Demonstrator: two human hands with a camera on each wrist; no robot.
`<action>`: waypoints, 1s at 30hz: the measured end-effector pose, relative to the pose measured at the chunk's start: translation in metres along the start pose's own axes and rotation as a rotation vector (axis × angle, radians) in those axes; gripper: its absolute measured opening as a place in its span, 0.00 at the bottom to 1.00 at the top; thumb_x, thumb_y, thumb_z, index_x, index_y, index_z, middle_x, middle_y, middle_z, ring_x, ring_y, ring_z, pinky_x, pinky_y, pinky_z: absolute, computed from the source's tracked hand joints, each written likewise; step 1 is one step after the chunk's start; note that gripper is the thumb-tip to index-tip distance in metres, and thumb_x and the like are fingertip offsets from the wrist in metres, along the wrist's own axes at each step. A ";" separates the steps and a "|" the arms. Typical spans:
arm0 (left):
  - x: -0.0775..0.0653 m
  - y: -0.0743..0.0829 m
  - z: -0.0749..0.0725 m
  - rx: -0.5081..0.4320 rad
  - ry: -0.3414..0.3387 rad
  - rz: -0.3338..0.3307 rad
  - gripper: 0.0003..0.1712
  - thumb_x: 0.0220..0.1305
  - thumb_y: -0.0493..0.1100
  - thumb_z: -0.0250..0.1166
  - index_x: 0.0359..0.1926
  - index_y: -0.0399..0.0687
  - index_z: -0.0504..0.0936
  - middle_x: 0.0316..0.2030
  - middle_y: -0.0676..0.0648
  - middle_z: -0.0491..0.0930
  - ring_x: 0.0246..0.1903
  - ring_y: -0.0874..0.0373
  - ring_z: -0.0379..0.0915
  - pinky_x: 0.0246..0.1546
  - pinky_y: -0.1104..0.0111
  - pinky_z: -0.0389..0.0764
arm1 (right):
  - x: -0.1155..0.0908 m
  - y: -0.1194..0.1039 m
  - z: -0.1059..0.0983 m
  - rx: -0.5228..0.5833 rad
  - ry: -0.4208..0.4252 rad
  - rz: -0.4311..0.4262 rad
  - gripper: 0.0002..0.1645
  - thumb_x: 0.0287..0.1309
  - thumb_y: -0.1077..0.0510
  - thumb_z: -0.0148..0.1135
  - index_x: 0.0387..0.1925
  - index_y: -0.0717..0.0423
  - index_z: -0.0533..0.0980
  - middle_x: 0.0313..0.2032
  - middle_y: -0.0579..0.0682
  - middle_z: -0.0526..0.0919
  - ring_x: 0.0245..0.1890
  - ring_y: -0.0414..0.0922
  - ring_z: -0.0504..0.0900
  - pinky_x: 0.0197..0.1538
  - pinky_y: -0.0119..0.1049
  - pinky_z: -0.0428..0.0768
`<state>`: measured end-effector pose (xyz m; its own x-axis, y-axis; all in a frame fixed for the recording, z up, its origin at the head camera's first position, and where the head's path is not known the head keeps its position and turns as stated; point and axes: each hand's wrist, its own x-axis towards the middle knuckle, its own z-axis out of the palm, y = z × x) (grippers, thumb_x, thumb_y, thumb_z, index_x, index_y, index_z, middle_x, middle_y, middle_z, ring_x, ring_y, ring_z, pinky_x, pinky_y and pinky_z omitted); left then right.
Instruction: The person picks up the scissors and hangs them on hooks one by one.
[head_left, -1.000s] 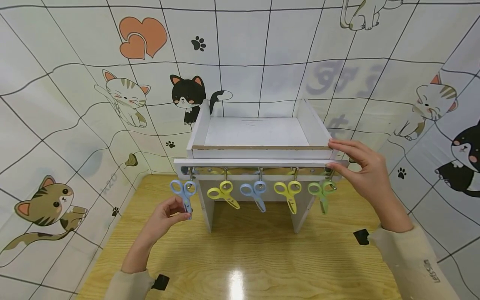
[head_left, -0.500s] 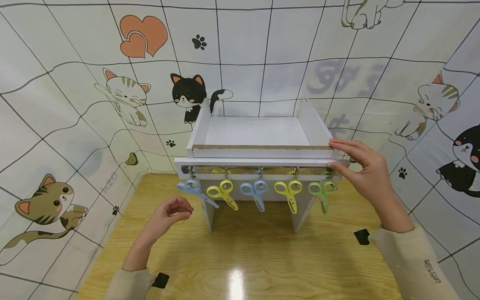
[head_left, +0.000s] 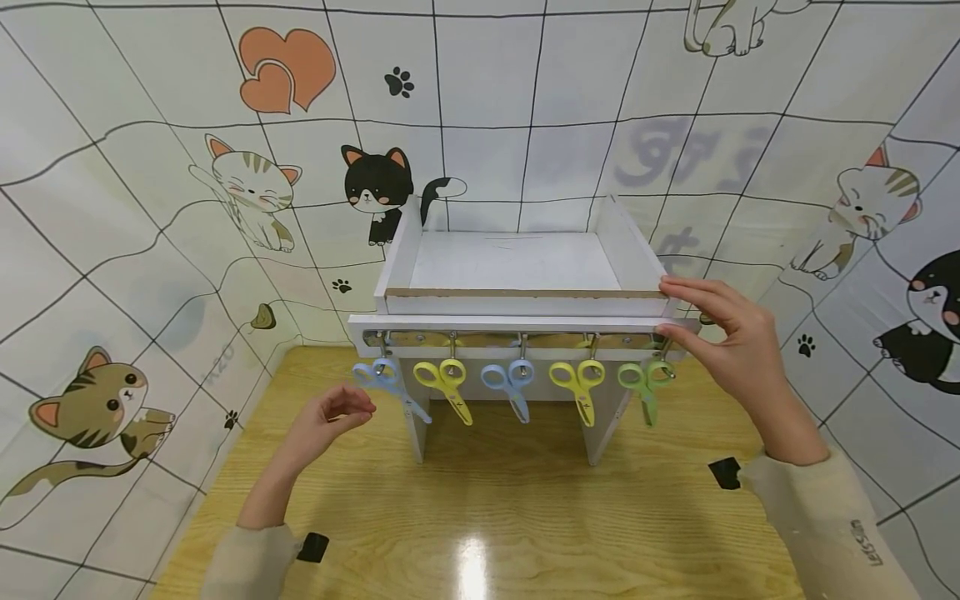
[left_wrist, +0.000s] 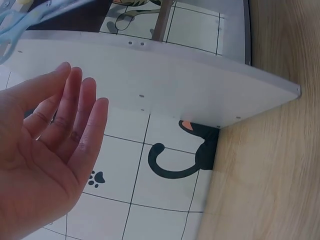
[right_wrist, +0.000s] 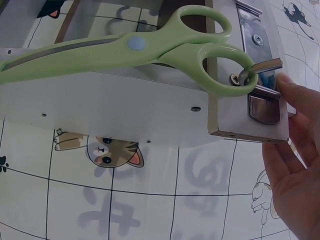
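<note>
A white rack (head_left: pixel 525 306) stands on the table, its front rail carrying a metal hook strip. From the hooks hang blue scissors (head_left: pixel 392 384) at the left end, yellow scissors (head_left: pixel 447 385), middle blue scissors (head_left: pixel 513 388), another yellow pair (head_left: pixel 581 390) and green scissors (head_left: pixel 647 392) at the right end. My left hand (head_left: pixel 322 425) is just left of the leftmost pair, apart from it, fingers loosely bent around nothing. At the rack's right end my right hand (head_left: pixel 731 350) holds the board between thumb and fingers. The right wrist view shows the green scissors' (right_wrist: pixel 136 43) handle loop on a hook.
A wooden table (head_left: pixel 510 500) bears the rack. A shallow white tray section (head_left: pixel 517 258) tops it, and side panels (left_wrist: pixel 150 85) support it. Cat-printed cloth walls (head_left: pixel 487 83) enclose the back and sides closely.
My left hand has let go of the leftmost blue scissors and moved slightly left and away. Those scissors now hang slanted, tips to the right. My right hand has stayed on the rack.
</note>
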<state>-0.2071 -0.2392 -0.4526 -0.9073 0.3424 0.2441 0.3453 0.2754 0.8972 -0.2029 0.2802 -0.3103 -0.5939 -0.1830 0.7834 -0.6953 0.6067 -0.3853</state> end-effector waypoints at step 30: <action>0.022 0.008 -0.055 0.816 0.192 -0.066 0.31 0.68 0.44 0.65 0.68 0.41 0.70 0.72 0.36 0.64 0.69 0.33 0.59 0.64 0.37 0.67 | -0.010 0.028 -0.028 -0.125 -0.098 0.071 0.28 0.65 0.65 0.61 0.66 0.49 0.75 0.67 0.42 0.75 0.63 0.19 0.67 0.57 0.11 0.63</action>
<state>-0.2382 -0.2791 -0.4200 -0.9311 0.1645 0.3254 0.2886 0.8780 0.3819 -0.2053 0.3208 -0.3155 -0.6802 -0.2071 0.7032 -0.5985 0.7108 -0.3695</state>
